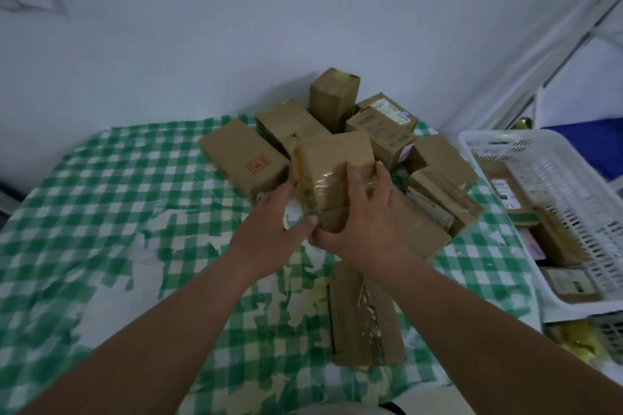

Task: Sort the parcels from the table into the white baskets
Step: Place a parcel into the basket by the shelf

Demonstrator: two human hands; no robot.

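I have both hands on a taped brown parcel [332, 172] at the near edge of the pile, mid-table. My left hand [269, 229] grips its left side, fingers curled; my right hand [367, 216] wraps over the top, fingers slightly spread. The white basket [556, 158] sits at the right, parcels inside.

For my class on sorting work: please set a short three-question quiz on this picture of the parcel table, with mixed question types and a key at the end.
1. True or false: both the left hand and the right hand hold the taped parcel.
2. Where does the white basket stand? A) to the right of the table B) on the table's left half C) on top of the pile
3. Fill in: the upright parcel stands at the ____ of the pile, nearest the wall.

Key
1. True: each hand grips one side of it.
2. A; parcels already lie inside it.
3. back
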